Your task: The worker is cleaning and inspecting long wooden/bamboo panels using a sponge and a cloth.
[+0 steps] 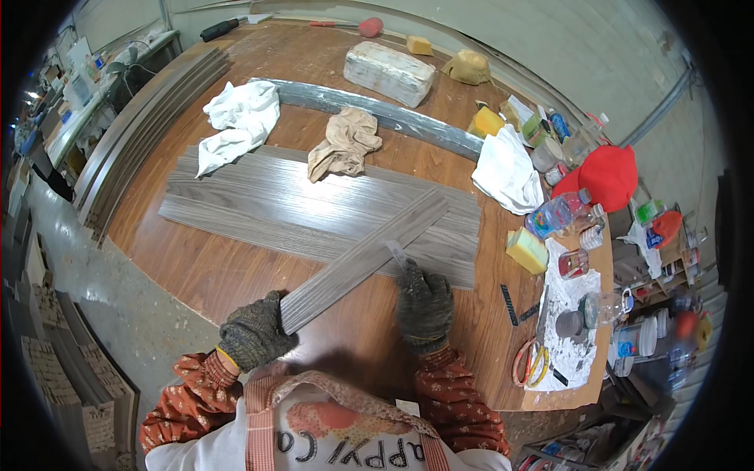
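My left hand point(255, 334), in a dark knit glove, is closed on the near end of a narrow grey wood-grain strip point(357, 265). The strip runs diagonally away to the right, its far part lying over wide grey wood-grain planks point(251, 192). In my gloved right hand point(426, 308) is a small, pale scraper-like blade point(397, 252), its tip at the strip's right edge. The fingers around it are closed, and its handle end is hidden. A crumpled tan cloth point(344, 144) and a white cloth point(242, 122) rest on the planks' far side.
A long metal bar point(377, 116) and a wrapped block point(389, 72) lie farther back on the brown table point(188, 263). Rightward are a yellow sponge point(527, 251), bottles point(556, 212), a red cap point(601, 179), tape rolls point(531, 365) and black blades point(509, 304). Stacked boards point(149, 141) line the left edge.
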### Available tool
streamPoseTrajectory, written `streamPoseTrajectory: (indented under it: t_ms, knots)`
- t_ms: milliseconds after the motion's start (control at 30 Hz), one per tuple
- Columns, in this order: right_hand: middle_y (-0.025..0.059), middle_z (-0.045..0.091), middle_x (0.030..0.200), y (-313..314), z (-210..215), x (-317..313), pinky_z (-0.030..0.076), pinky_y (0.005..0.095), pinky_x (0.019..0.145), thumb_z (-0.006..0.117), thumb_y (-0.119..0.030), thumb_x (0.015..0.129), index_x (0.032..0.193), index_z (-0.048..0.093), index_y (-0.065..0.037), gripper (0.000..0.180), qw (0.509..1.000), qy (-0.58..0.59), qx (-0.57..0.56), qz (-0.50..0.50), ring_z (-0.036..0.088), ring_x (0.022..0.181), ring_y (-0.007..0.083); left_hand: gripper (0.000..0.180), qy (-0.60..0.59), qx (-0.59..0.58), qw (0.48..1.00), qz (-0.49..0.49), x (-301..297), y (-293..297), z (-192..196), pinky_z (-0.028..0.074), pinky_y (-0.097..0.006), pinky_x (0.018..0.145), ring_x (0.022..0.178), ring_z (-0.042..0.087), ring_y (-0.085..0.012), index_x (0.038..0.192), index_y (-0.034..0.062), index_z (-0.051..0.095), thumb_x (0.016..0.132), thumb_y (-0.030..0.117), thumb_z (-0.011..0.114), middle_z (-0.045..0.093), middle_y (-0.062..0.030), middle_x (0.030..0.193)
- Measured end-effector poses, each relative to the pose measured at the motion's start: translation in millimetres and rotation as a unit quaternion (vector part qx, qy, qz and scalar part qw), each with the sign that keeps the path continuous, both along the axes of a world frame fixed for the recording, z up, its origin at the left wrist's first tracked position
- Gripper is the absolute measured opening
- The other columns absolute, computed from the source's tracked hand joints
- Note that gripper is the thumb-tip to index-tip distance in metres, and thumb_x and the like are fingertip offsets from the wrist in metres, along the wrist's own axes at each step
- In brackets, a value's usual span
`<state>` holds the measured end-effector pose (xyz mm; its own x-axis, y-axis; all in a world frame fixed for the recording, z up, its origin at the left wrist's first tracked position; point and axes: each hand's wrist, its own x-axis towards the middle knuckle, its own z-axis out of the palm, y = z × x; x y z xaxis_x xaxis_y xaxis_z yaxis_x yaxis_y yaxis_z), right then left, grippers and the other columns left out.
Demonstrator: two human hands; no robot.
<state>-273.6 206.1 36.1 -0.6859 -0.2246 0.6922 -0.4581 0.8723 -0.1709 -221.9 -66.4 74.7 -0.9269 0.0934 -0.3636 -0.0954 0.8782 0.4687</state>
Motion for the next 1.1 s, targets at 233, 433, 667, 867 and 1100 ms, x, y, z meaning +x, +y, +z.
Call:
streamPoseTrajectory:
  t_ms: [233,433,667,867,1100]
  knots:
    - [0.0109,0.057,0.076,2.6,-6.0,0.0,0.045,0.0421,0.061,0.064,-0.006,0.08,0.112,0.061,-0.003,0.032,1.0,-0.013,0.003,0.002,0.055,0.069,0.0293,0.075,0.001,-0.002,1.0,0.0,0.6,-0.1,0.0,0.051,-0.042,0.082,0.094,0.064,-0.0363,0.128,0.0064,0.05,0.063,0.032,0.078,0.066,-0.02,0.101]
    - [0.0099,0.059,0.077,3.0,-10.2,0.1,0.045,0.0414,0.061,0.066,-0.007,0.079,0.109,0.061,-0.005,0.03,1.0,0.005,0.011,0.005,0.055,0.067,0.0288,0.076,0.003,0.001,1.0,-0.003,0.1,-0.3,-0.7,0.051,-0.043,0.082,0.094,0.064,-0.0365,0.127,0.0057,0.049,0.063,0.033,0.078,0.066,-0.0202,0.1]
    - [0.0087,0.057,0.081,4.3,-24.0,-2.0,0.048,0.0402,0.058,0.068,-0.012,0.08,0.109,0.06,-0.007,0.03,0.998,0.042,0.052,-0.011,0.057,0.067,0.028,0.077,0.001,0.009,1.0,-0.007,0.5,-1.0,0.3,0.051,-0.043,0.082,0.094,0.064,-0.0365,0.128,0.0052,0.048,0.063,0.033,0.079,0.066,-0.0204,0.1]
    - [0.0088,0.057,0.082,4.3,-17.2,0.7,0.049,0.0396,0.058,0.066,-0.013,0.082,0.113,0.057,-0.009,0.033,0.999,0.034,0.037,-0.006,0.058,0.066,0.0278,0.077,0.003,0.007,1.0,-0.009,0.6,-1.2,-1.6,0.051,-0.043,0.081,0.093,0.064,-0.0368,0.128,0.0061,0.048,0.063,0.033,0.079,0.066,-0.0202,0.1]
    - [0.0107,0.061,0.082,1.5,-22.8,3.8,0.046,0.0423,0.06,0.067,-0.008,0.079,0.107,0.061,-0.005,0.029,0.999,-0.001,0.034,-0.014,0.056,0.068,0.0303,0.076,-0.003,0.004,1.0,0.0,-0.4,-1.2,-0.8,0.051,-0.043,0.081,0.093,0.065,-0.0363,0.128,0.0068,0.049,0.062,0.033,0.079,0.066,-0.0198,0.1]
